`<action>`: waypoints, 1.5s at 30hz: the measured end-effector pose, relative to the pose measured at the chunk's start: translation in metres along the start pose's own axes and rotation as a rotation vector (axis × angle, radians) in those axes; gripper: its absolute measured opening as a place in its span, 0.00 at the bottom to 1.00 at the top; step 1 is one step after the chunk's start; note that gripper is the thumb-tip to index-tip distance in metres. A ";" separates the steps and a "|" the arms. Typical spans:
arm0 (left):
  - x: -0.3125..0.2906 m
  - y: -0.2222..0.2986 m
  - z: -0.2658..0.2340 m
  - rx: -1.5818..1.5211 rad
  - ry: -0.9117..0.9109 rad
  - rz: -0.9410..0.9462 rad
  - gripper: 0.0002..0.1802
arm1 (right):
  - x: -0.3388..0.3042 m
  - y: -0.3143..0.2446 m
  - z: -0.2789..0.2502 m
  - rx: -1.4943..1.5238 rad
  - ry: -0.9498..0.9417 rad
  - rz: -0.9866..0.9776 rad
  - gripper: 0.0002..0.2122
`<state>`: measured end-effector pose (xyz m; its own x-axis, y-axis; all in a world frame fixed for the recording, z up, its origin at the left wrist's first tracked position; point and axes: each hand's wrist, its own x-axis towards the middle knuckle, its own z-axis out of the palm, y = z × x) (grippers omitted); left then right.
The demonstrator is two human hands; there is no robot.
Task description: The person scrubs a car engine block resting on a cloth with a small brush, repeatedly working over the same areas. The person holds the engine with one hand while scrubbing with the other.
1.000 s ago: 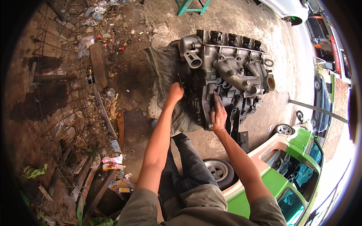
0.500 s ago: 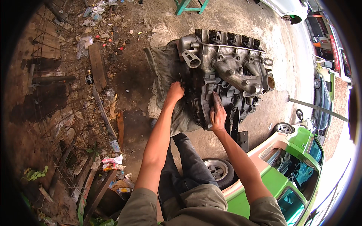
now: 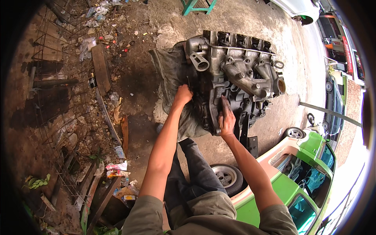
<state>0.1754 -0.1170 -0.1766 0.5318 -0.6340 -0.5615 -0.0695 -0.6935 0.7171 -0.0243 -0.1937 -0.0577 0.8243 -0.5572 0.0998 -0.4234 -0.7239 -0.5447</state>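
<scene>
An engine (image 3: 250,76) of grey, greasy metal stands ahead of me, with a branched manifold (image 3: 244,74) on its upper face. Beside its dark left side, my left hand (image 3: 183,95) is closed in a fist. A thin dark line shows just above the knuckles, but what the fingers hold is hidden. My right hand (image 3: 226,120) lies on the engine's near side, index finger stretched along the casing and thumb apart, gripping nothing. Under the engine's left part spreads a dirty olive-grey cloth (image 3: 162,68).
A loose wheel (image 3: 227,177) lies near my legs, by a green and pink car (image 3: 270,176) at the right. Wooden planks (image 3: 102,70), wire mesh and litter cover the ground at the left. A green stool (image 3: 197,6) stands at the far side.
My left hand has shifted very slightly to the right, toward the engine's side. My right hand and the engine stay in place.
</scene>
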 end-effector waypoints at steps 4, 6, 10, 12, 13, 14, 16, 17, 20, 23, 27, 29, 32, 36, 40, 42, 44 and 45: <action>-0.011 -0.005 0.003 0.044 0.041 0.069 0.18 | -0.001 0.001 0.000 0.002 0.000 0.007 0.33; -0.024 -0.011 0.008 0.053 0.037 0.145 0.17 | 0.000 0.002 0.001 -0.004 -0.006 0.009 0.33; -0.059 -0.022 0.023 -0.084 0.178 0.357 0.14 | 0.000 0.003 0.000 0.014 -0.001 -0.035 0.32; -0.081 -0.026 0.034 -0.175 0.307 0.432 0.14 | 0.000 0.002 -0.001 0.015 -0.018 -0.010 0.32; -0.092 -0.029 0.038 -0.211 0.346 0.446 0.14 | 0.000 0.002 -0.001 0.014 -0.028 0.006 0.32; -0.101 -0.032 0.042 -0.254 0.400 0.475 0.14 | 0.000 0.001 -0.001 0.016 -0.024 0.007 0.32; -0.114 -0.039 0.049 -0.271 0.388 0.434 0.15 | 0.000 0.000 -0.001 0.012 -0.026 0.022 0.32; -0.117 -0.041 0.053 -0.283 0.392 0.423 0.15 | 0.000 0.000 0.000 0.014 -0.019 0.012 0.32; -0.117 -0.047 0.062 -0.217 0.518 0.503 0.15 | 0.000 0.001 0.000 0.006 -0.014 0.008 0.32; -0.113 -0.050 0.063 -0.273 0.609 0.498 0.13 | -0.001 0.002 0.001 0.013 -0.015 0.022 0.33; -0.094 -0.051 0.044 -0.300 0.549 0.337 0.11 | 0.000 0.004 0.001 0.017 -0.009 0.022 0.33; -0.073 -0.048 0.029 -0.225 0.547 0.292 0.16 | -0.001 0.004 0.002 0.017 -0.007 0.014 0.34; -0.042 -0.038 0.012 -0.170 0.350 0.203 0.20 | -0.002 0.004 0.001 0.023 -0.011 0.025 0.34; -0.013 -0.022 0.000 -0.014 0.144 0.109 0.18 | -0.003 0.003 0.002 0.011 -0.019 0.048 0.34; 0.005 -0.011 -0.004 0.096 0.085 0.066 0.17 | -0.002 0.004 0.003 -0.011 -0.003 0.030 0.34; 0.009 -0.007 -0.002 0.061 0.057 -0.014 0.17 | -0.002 0.003 0.002 -0.006 -0.008 0.033 0.34; 0.012 -0.006 0.000 0.079 0.049 -0.030 0.18 | -0.001 0.002 0.002 0.002 -0.002 0.029 0.33; 0.014 -0.006 0.001 0.098 0.054 -0.034 0.18 | -0.002 0.001 0.001 0.007 0.006 0.025 0.31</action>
<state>0.1823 -0.1219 -0.1890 0.5797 -0.5918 -0.5601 -0.1312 -0.7462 0.6527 -0.0256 -0.1931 -0.0597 0.8115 -0.5772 0.0914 -0.4408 -0.7072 -0.5527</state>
